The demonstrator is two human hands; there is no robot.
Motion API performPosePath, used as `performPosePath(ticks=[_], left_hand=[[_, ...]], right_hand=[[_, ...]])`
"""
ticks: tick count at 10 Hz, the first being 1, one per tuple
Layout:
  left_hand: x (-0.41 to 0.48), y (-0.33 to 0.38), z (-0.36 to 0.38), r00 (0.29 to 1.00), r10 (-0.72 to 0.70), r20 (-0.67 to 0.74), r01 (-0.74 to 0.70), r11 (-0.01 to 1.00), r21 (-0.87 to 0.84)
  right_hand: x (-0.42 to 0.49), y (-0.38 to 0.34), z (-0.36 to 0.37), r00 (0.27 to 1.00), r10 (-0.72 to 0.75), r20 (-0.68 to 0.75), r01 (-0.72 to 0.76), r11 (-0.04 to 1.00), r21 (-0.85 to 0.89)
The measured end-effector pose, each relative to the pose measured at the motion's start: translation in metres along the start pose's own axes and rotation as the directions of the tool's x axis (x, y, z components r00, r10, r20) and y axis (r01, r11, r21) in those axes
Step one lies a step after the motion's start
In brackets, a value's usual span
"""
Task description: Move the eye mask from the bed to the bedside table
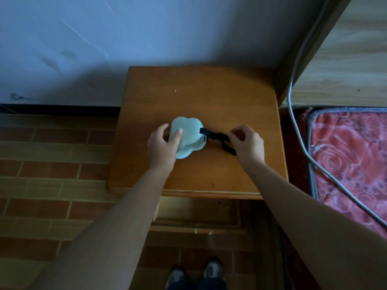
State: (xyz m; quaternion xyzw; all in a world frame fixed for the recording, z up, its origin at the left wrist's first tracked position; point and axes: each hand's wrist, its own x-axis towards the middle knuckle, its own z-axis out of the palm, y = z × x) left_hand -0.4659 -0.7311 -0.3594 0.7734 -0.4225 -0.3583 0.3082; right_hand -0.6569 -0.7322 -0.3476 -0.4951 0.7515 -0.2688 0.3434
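Observation:
The pale green eye mask (189, 133) lies folded on the wooden bedside table (209, 95), near the middle of its top. My left hand (162, 146) grips the mask's left side, thumb on top. A black strap (218, 138) runs from the mask to the right. My right hand (247, 143) pinches that strap just above the tabletop. The bed (347, 155), with a red flowered mattress, lies to the right of the table.
A grey cable (297, 114) hangs down between the table and the wooden headboard (345, 49) and trails across the mattress. A white wall stands behind the table. Brick-patterned floor spreads to the left. My shoes (196, 275) show below the table's front edge.

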Motion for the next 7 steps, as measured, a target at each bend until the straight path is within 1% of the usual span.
performPosePath(ticks=[2, 3, 4, 5, 6, 7], left_hand=[[-0.001, 0.005, -0.006, 0.999, 0.019, 0.034, -0.016, 0.996, -0.088], [-0.003, 0.005, -0.01, 0.999, 0.025, 0.044, -0.021, 0.995, -0.099], [-0.006, 0.003, -0.017, 0.997, 0.056, 0.051, -0.052, 0.995, -0.085], [-0.011, 0.004, -0.03, 0.992, 0.106, 0.063, -0.106, 0.994, 0.009], [-0.018, 0.009, -0.047, 0.972, 0.215, 0.09, -0.228, 0.958, 0.176], [-0.027, 0.025, -0.07, 0.946, 0.297, 0.13, -0.324, 0.872, 0.367]], right_hand=[[-0.007, -0.005, -0.002, 1.0, -0.009, 0.03, 0.008, 0.999, 0.038], [-0.011, -0.007, -0.003, 0.999, -0.018, 0.044, 0.016, 0.999, 0.035], [-0.016, -0.007, -0.005, 0.998, -0.048, 0.049, 0.048, 0.999, -0.012], [-0.021, -0.008, -0.012, 0.996, -0.06, 0.071, 0.068, 0.991, -0.119], [-0.03, -0.013, -0.024, 0.991, -0.108, 0.082, 0.124, 0.967, -0.223], [-0.04, -0.029, -0.043, 0.986, -0.148, 0.077, 0.165, 0.939, -0.3]])
